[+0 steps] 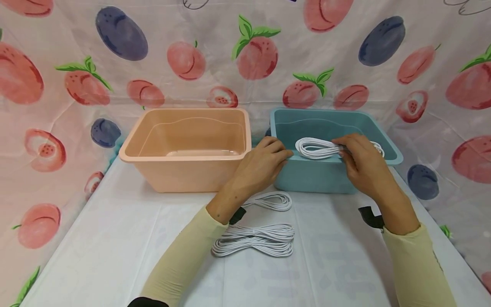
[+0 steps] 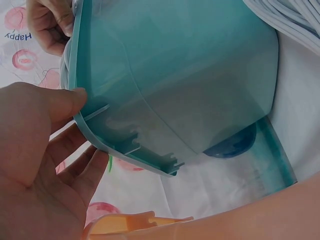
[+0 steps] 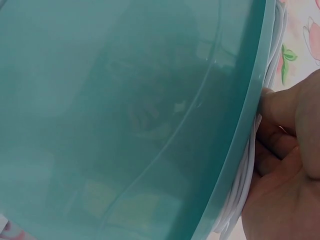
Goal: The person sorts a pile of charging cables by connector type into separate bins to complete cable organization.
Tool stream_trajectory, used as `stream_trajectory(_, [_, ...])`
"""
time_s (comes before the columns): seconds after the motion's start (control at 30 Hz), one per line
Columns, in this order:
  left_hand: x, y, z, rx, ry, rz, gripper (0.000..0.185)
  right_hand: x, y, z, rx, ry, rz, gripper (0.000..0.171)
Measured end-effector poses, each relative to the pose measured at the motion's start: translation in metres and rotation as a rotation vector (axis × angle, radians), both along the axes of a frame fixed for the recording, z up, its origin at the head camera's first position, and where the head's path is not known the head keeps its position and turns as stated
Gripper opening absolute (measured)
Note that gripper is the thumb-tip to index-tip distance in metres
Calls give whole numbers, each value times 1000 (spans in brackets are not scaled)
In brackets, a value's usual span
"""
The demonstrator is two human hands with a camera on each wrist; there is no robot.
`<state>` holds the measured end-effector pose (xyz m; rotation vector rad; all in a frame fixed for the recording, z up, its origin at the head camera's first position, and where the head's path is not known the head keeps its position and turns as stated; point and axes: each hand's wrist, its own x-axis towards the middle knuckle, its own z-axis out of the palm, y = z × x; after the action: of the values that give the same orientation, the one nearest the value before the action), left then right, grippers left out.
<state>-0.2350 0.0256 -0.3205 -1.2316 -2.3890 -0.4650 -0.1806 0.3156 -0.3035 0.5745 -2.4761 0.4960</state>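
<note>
My right hand (image 1: 362, 164) holds a bundled coil of white cable (image 1: 316, 148) by its middle, right at the near rim of the teal bin (image 1: 314, 175). In the right wrist view, the thumb lies by the rim and strands of the cable (image 3: 245, 175) run along the rim's far side. My left hand (image 1: 261, 164) grips the near left corner of the teal bin; the left wrist view has its thumb on the rim (image 2: 80, 107) and its fingers curled beneath.
A peach-coloured bin (image 1: 192, 175) stands left of the teal one, with bare floor inside. Two more white cable coils, a nearer one (image 1: 255, 239) and a farther one (image 1: 272, 201), lie on the white-covered table (image 1: 330, 256). A fruit-print cloth (image 1: 215, 25) hangs behind.
</note>
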Motion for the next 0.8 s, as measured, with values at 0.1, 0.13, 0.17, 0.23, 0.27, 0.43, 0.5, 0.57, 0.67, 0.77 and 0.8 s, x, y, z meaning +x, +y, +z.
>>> stream_trajectory(0.1, [0,0,0,0,-5,-2,27,-1,0,-1,1,1,5,31])
stream_trajectory(0.13, [0,0,0,-1,-7,-3,27,-1,0,-2,2,4,8,31])
stream_trajectory(0.17, [0,0,0,-1,-8,-2,27,-2,0,-3,2,9,12,30])
stream_trajectory(0.23, [0,0,0,-1,-8,-2,27,-3,0,-4,1,21,22,30])
stream_trajectory(0.27, [0,0,-1,-1,-7,-1,27,-3,1,-5,0,27,27,30])
stream_trajectory(0.43, [0,0,-2,0,9,-1,27,-4,1,-7,0,57,38,30])
stream_trajectory(0.5, [0,0,-4,1,18,-3,27,-4,1,-8,0,66,42,32])
stream_trajectory(0.57, [0,0,-5,1,25,-5,26,-3,2,-8,-2,71,47,34])
stream_trajectory(0.67, [0,0,-6,2,33,-6,26,-1,1,-9,2,79,54,35])
stream_trajectory(0.77, [1,1,-7,4,37,-6,26,0,-1,-10,5,84,65,35])
stream_trajectory(0.8, [1,1,-8,5,39,-6,26,1,-1,-10,4,86,69,35])
